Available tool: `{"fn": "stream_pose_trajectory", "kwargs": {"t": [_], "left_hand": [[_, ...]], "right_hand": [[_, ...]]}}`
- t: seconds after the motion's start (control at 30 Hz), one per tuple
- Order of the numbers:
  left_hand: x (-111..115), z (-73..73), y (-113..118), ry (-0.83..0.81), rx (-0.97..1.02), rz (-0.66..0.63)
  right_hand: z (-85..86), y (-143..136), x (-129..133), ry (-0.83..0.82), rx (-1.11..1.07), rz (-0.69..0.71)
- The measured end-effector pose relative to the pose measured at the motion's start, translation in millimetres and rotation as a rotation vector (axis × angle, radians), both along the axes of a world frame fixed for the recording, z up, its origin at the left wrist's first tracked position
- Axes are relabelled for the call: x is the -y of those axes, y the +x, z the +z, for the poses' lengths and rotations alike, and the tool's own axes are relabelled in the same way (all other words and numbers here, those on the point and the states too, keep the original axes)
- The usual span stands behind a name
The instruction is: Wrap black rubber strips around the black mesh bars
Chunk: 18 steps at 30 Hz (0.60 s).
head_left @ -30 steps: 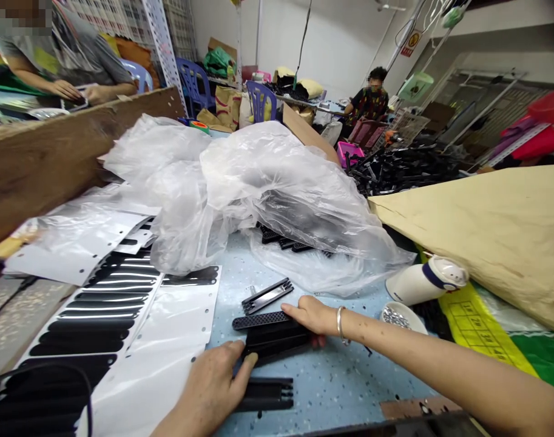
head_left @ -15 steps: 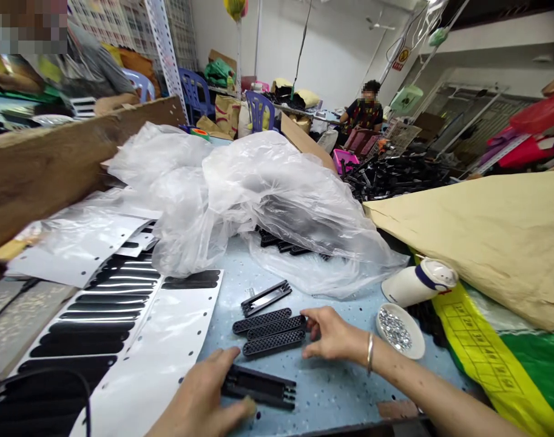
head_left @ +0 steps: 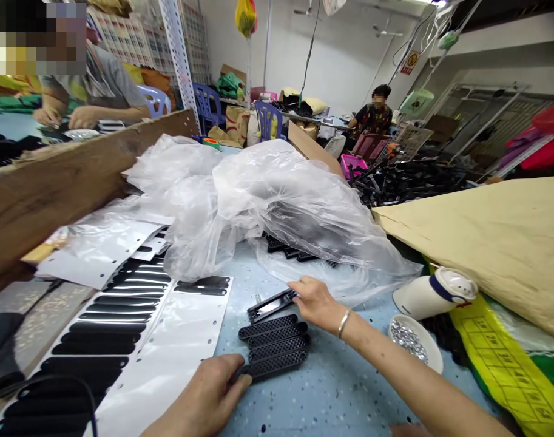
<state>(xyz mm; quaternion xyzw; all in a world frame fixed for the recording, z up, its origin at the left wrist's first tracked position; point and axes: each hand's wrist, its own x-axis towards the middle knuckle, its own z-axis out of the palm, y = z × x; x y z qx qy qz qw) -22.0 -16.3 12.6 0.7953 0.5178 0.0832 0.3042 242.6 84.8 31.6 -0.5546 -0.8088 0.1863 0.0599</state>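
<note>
Right hand [head_left: 317, 301] reaches far, fingertips grasping the open black plastic frame [head_left: 271, 304]; left hand [head_left: 208, 394] pinches the nearest of four black perforated oblong strips [head_left: 273, 344], one more than before

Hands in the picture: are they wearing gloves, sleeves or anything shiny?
No gloves or sleeves show. Both the left hand and the right hand are bare, as are the forearms. The only thing worn is a thin silver-coloured bangle around the right wrist.
</note>
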Motion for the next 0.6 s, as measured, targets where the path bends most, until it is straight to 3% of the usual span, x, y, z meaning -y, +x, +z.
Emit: {"fn": "stream_pose_trajectory", "kwargs": {"t": [0.13, 0.27, 0.43, 0.5, 0.6], "left_hand": [[10.1, -4.6, 0.4, 0.119, 0.054, 0.01], [9.6, -10.7, -8.4, 0.265, 0.198, 0.036], [-29.4, -2.3, -10.6, 0.411, 0.22, 0.108], [-52.2, 4.2, -6.7, 0.25, 0.108, 0.1], [-79.5, 11.1, 0.7, 0.155, 0.022, 0.091]], "right_hand": [[-1.6, -10.4, -27.6, -0.129, 0.048, 0.111], [-7.0, -3.9, -30.6, -0.187, 0.047, 0.124], [-20.3, 1.9, -11.2, -0.125, 0.021, 0.122], [-32.6, 4.0, -11.0, -0.104, -0.063, 0.103], [-45.8, 4.6, -16.8, -0.098, -0.159, 0.095]]}}
